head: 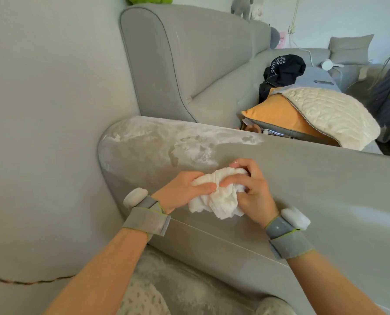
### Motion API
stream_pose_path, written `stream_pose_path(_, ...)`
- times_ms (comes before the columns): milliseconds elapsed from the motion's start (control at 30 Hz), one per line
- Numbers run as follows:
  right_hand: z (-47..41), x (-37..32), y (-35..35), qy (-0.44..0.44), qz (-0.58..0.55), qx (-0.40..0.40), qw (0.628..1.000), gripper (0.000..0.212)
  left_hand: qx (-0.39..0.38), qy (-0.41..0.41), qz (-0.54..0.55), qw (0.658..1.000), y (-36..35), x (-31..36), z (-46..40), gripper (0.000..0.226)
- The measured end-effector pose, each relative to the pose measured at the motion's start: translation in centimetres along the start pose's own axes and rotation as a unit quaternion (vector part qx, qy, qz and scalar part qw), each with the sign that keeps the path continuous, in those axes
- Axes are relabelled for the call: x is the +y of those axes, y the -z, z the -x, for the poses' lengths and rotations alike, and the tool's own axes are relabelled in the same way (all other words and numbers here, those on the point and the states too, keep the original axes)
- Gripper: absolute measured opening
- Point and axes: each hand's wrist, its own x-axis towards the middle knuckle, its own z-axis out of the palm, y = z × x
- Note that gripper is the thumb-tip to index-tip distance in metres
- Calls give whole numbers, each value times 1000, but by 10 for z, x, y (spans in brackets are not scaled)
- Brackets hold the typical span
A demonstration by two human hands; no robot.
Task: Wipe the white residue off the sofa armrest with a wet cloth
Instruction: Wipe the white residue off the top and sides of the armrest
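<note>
We've got the cloth (219, 196) bunched up between both hands, just above the armrest (303, 178). Left hand (185, 189) fingers are clamped on its left end, right hand (250, 189) fingers are pinched into the middle. The white residue (189, 142) is smeared across the armrest's far end, just beyond the cloth. No containers here.

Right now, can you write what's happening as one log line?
left hand: holds cloth | right hand: holds cloth | white residue: on armrest | wiping: not yet
</note>
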Motion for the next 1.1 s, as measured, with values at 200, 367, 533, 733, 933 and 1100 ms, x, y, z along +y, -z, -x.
stream_pose_path(200,-1,-20,8,-65,-34,-4,997,31,-9,-60,-4,998,8,-2,-7,25)
stream_pose_path(367,-7,-52,11,-220,-206,73,951,61,-29,-103,41,993,21,0,-6,20)
stream_pose_path(533,-15,-68,-8,-310,-206,111,921,90,-48,-138,110,983,30,-4,-5,24)
stream_pose_path(733,-22,-81,-23,-303,-344,30,888,87,-17,-150,208,966,28,-1,-4,25)
stream_pose_path(933,-37,-87,-25,-298,-255,88,916,50,-33,-150,164,974,25,-3,-2,31)
stream_pose_path(1100,-52,-100,-8,-285,3,129,950,44,-4,-152,112,982,44,-15,-13,16)
